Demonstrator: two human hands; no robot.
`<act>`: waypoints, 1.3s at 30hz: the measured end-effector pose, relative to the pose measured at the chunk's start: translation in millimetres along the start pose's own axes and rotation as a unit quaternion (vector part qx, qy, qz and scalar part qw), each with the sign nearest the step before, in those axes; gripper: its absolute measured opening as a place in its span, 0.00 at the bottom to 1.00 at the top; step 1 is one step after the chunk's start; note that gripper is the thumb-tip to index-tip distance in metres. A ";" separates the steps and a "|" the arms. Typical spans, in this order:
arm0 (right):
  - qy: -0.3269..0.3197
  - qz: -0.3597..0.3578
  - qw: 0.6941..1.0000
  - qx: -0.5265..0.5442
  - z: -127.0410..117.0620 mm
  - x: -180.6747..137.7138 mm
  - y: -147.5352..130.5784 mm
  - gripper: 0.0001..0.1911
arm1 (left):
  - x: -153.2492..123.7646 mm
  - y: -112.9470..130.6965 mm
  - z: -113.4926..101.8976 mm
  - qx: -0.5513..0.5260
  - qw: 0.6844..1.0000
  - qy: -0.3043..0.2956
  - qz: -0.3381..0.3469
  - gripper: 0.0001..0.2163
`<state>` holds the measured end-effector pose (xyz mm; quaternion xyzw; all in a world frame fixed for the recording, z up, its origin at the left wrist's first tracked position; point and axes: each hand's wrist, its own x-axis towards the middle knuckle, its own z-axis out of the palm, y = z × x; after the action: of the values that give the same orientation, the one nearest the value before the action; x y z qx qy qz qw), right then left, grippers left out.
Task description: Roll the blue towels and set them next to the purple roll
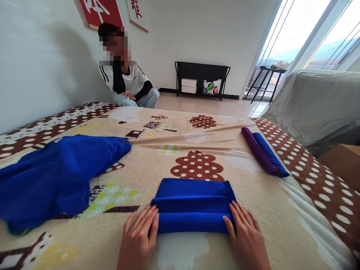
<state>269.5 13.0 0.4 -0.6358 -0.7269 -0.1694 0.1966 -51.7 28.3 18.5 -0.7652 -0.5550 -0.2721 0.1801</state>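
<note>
A blue cloth (194, 204), partly rolled up from its near edge, lies in front of me on the patterned blanket (152, 165). My left hand (142, 227) holds the left end of the roll, fingers at its side and thumb on the near part. At the right end, my right hand (244, 225) grips the same cloth, its thumb on top of the roll. The far flap of the cloth still lies flat. To the left, another blue cloth (67, 168) is spread loosely in wrinkles. A purple roll (257, 152) and a blue roll (271, 155) lie side by side to the right.
Across the blanket a person (128, 80) sits by the wall with hands together. A black rack (202, 71) holding white boxes stands at the far wall. Right of it are a black stool (268, 75), a plastic-covered piece of furniture (326, 105) and a cardboard box (344, 163).
</note>
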 end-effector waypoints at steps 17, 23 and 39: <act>-0.086 0.019 0.994 0.058 -6.1 12.6 -27.4 0.26 | 20.2 43.4 8.8 -0.020 0.997 -0.061 0.043 0.14; -0.152 0.010 0.981 0.118 -2.5 30.2 -43.0 0.24 | 32.8 60.1 18.6 -0.052 0.981 -0.167 0.079 0.19; -0.182 0.078 0.976 0.091 1.8 45.4 -23.2 0.27 | 44.9 38.1 26.3 -0.038 0.987 -0.155 -0.022 0.20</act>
<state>241.2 49.7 21.6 -0.6899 -0.7113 0.0317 0.1308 0.7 65.1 26.5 -0.7921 -0.5819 -0.1750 0.0572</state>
